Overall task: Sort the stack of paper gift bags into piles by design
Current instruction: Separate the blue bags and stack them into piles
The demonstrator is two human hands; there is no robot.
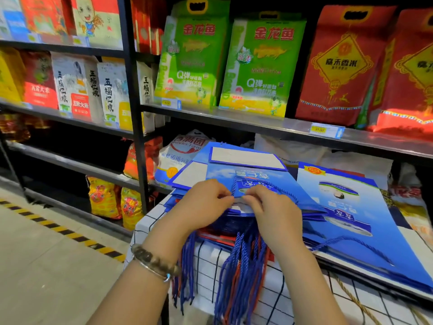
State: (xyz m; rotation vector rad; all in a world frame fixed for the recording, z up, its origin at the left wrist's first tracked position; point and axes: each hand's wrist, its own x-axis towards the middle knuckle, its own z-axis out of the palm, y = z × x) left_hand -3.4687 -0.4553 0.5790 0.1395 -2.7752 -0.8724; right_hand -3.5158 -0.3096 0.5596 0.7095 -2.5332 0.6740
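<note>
From the head camera, both hands meet at the near edge of a stack of paper gift bags (236,214) lying flat on a table covered by a white cloth with a dark grid (276,287). The left hand (201,202) and the right hand (269,207) sit side by side, fingertips almost touching, each pinching the mouth edge of the top blue bag (255,181) where its cord handle attaches. The left wrist carries a bead bracelet (152,259) and a thin metal bangle.

The top bag is blue with a sky print and white characters, its folded bottom panel (243,158) turned up at the far end. Under it the stack shows mostly blue edges with some red ones. A thick bundle of blue and red cord handles (239,273) spills over the table's front edge, covering part of the cloth.

Just right of the stack, touching it, lies a separate pile of larger blue bags (365,221) with a carton printed on the front and a blue cord loop across it.

Behind the table, metal shelving (276,124) crowds in close: green rice bags (262,66) and red rice bags (339,66) above, white sacks on the shelf directly behind the stack, yellow sacks (105,198) low at the left. A yellow-and-black floor stripe (65,231) runs along the aisle.
</note>
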